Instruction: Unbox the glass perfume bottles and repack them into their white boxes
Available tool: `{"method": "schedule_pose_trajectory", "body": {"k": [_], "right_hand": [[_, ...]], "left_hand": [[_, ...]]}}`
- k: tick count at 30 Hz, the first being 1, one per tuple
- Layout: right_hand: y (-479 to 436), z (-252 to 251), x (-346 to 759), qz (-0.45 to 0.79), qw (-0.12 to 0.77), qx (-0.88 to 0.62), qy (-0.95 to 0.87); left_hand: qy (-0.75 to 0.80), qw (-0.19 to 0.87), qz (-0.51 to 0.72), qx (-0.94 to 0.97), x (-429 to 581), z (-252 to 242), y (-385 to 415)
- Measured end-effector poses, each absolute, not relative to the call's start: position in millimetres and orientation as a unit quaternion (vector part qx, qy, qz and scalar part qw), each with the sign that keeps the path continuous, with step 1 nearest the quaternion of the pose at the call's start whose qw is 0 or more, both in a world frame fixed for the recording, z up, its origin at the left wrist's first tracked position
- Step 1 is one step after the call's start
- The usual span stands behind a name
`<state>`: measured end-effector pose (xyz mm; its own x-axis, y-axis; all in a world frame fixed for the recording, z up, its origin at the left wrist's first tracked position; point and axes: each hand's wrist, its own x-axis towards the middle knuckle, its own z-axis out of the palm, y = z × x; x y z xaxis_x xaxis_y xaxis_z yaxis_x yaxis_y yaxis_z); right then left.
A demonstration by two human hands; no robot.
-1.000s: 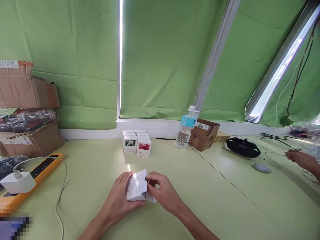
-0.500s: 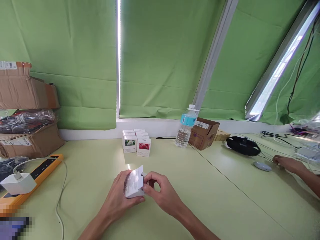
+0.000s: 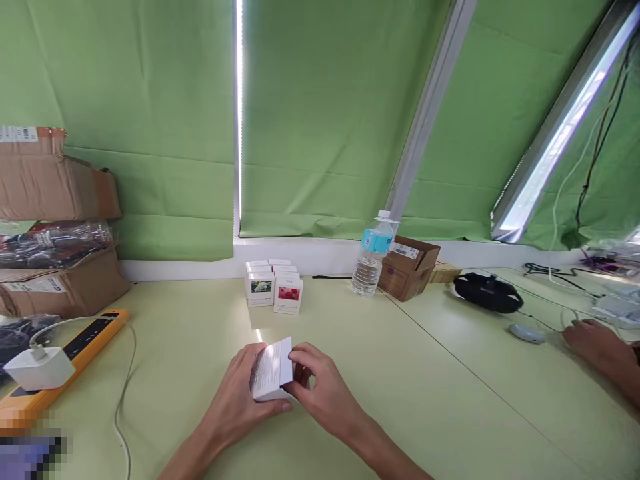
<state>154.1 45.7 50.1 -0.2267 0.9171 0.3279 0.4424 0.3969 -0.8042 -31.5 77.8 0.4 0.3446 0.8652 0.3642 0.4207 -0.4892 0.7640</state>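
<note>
I'm gripping a white printed carton (image 3: 271, 370) between my left hand (image 3: 233, 393) and right hand (image 3: 325, 393), my fingers (image 3: 303, 363) clamped on its sides, low over the tabletop (image 3: 175, 353), while small white boxes (image 3: 273, 287) are standing well ahead, near a water bottle (image 3: 373, 263).

The small white card box (image 3: 270, 370) at the front has a smooth, matt paper face with fine print. Behind it, matching white card boxes (image 3: 260, 288) show a slight sheen on their printed sides. A clear, glossy plastic water bottle (image 3: 369, 270) stands beside a rough brown corrugated cardboard carton (image 3: 407, 272). The pale green tabletop (image 3: 165, 347) is smooth and semi-gloss, catching a light glare. Matt green cloth blinds (image 3: 150, 133) hang in soft creases beside a dull grey metal rail (image 3: 430, 113). An orange plastic power strip (image 3: 85, 340) looks smooth.
</note>
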Motion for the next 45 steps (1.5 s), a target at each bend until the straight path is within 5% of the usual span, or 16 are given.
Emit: {"method": "schedule_pose_trajectory", "body": {"k": [13,22,45], "right_hand": [[43,47,155,0.172,0.38,-0.519,-0.746],[49,20,153,0.231,0.361,-0.5,-0.752],[58,12,153,0.215,0.397,-0.481,-0.752]], "left_hand": [[0.415,0.266,0.379,0.784,-31,0,77],[0.39,0.178,0.353,0.832,-30,-7,73],[0.405,0.174,0.327,0.836,-30,-10,75]]}}
